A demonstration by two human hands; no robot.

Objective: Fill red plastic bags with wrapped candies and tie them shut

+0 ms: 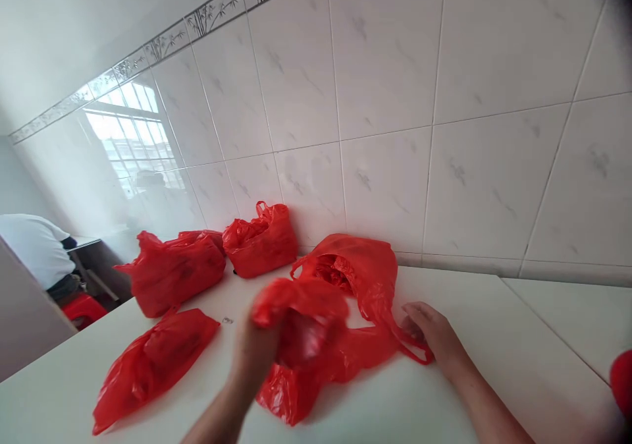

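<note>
My left hand (pixel 254 348) is closed round the gathered top of a crumpled red plastic bag (pixel 306 325), blurred by motion, above the white table. The lower part of this bag spreads over the tabletop to the right. My right hand (pixel 432 332) is at the right end of the red plastic, its fingers curled at a bag handle (pixel 415 352); the fingertips are partly hidden. Just behind, a larger red plastic bag (pixel 368 263) lies with its mouth open towards me and more crumpled red plastic inside. Where the two bags meet is hard to make out.
Along the wall stand two filled red bags, one (pixel 261 243) at the tiles and another (pixel 178 273) further left. A flatter red bag (pixel 155 358) lies at the front left of the white table (pixel 494 325). A person in a white top (pixel 32 253) is at far left.
</note>
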